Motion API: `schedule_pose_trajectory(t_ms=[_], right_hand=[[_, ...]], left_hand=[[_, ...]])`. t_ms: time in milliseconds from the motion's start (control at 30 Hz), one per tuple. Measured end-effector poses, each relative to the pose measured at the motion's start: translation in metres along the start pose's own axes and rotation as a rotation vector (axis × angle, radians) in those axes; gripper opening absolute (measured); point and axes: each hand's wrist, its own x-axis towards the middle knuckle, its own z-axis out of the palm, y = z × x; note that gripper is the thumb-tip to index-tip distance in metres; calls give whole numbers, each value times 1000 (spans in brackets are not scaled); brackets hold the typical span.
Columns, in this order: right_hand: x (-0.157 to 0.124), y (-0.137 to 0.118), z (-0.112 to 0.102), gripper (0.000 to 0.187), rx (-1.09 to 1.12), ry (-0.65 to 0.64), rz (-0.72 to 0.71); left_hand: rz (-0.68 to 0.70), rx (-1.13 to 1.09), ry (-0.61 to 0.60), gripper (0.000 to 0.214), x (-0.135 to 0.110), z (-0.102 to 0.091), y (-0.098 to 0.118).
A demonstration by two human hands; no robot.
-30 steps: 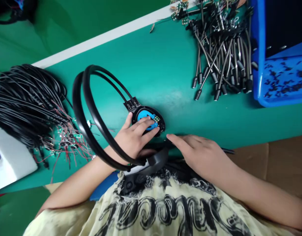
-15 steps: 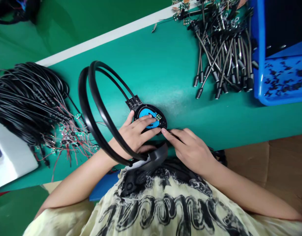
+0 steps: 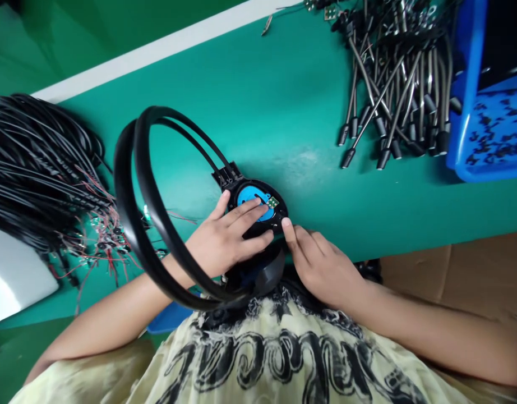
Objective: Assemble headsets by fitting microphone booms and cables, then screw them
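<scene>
Headset earcup [image 3: 244, 188] lying on tabletop [image 3: 284, 112], headband [image 3: 134, 168] raised. L hand [image 3: 225, 241] pressing it, fingers spread over blue insert [image 3: 250, 196]. R hand [image 3: 321, 266] at rim by small green circuit board [image 3: 272, 202]; can't tell if pinching. Step: work at board; next needs cup kept steady.

I count two hands of mine, my left hand [image 3: 225, 241] and my right hand [image 3: 321, 264], on one headset [image 3: 134, 185] with two black headbands [image 3: 153, 224] and two ear cups [image 3: 258, 193]. I see one green circuit board [image 3: 272, 202] and one blue plastic bin [image 3: 469, 140]. The black cables [image 3: 40, 168] and metal-stemmed microphone booms [image 3: 380, 101] are too many to count.
</scene>
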Motion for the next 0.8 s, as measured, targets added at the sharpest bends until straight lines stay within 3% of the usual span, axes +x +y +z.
schedule_pose_trajectory(t_ms=[200, 400, 533, 800], right_hand=[[10, -2, 3, 40, -162, 19, -99], [16, 10, -1, 55, 142, -56, -84], [14, 15, -4, 49, 102, -89, -125], [-10, 13, 16, 43, 108, 107, -85]], left_hand=[[-2, 1, 10, 27, -2, 4, -1], [-17, -34, 38, 25, 0, 8, -4], [-7, 22, 71, 25, -1, 15, -6], [-33, 146, 117, 45, 5, 19, -3]])
